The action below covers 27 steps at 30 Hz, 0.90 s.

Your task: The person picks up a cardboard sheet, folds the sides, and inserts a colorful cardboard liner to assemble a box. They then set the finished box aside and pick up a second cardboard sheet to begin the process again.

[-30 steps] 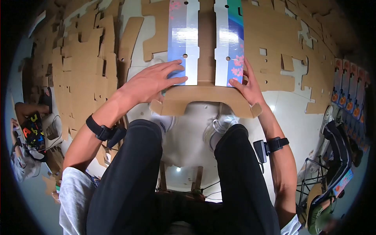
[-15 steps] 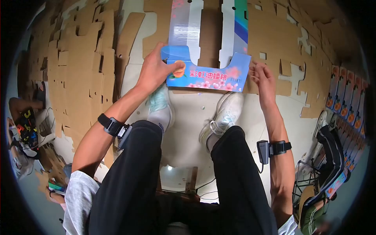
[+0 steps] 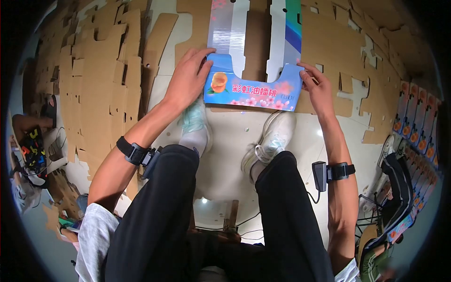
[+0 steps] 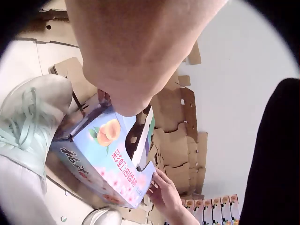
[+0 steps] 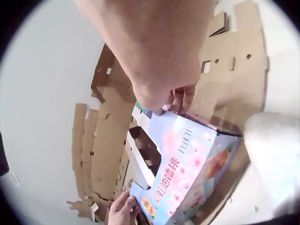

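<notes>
Two hands grip a printed box [image 3: 253, 94] by its near corners.

The box rests on cardboard [image 3: 103, 84] laid over the floor [image 3: 225, 160], its near end close to the cardboard's near edge; its notched end flap, printed with a peach and pink blossoms, lies across the near end of the top. The left hand's [image 3: 189, 73] grip pinches the flap's left corner; the right hand's [image 3: 320, 91] grip, fingers curled, holds the right corner. Two shoes [image 3: 275, 134] stand just in front of the cardboard's near edge, and beyond its right edge stand more printed boxes [image 3: 416, 113].
</notes>
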Available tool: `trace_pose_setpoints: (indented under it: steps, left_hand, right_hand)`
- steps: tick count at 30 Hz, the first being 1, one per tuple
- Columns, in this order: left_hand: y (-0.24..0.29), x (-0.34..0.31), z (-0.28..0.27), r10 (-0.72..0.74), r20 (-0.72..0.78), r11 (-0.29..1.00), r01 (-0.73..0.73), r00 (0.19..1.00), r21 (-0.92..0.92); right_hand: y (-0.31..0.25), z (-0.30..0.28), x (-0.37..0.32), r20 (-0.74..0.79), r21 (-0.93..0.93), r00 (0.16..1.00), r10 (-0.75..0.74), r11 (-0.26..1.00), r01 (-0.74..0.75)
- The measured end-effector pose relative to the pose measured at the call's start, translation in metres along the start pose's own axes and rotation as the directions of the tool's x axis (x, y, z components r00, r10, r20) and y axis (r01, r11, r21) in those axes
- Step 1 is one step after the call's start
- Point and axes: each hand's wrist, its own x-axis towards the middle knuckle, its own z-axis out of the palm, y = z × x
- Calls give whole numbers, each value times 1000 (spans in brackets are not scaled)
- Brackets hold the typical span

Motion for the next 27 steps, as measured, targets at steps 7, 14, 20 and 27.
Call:
trace_pose_setpoints:
  steps: [7, 14, 20, 27]
  left_hand:
    - [-12, 5, 9, -52, 4, 990, 52, 999, -128]
    - [-5, 11, 0, -36, 77, 999, 34, 996, 26]
    - [5, 17, -2, -17, 105, 988, 0, 994, 155]
    - [9, 28, -5, -4, 216, 976, -43, 976, 213]
  right_hand:
    - [12, 8, 10, 2, 16, 998, 60, 998, -60]
    - [17, 12, 11, -27, -59, 999, 32, 998, -34]
    - [25, 15, 9, -36, -9, 999, 38, 999, -38]
    - [23, 15, 6, -52, 20, 996, 67, 998, -66]
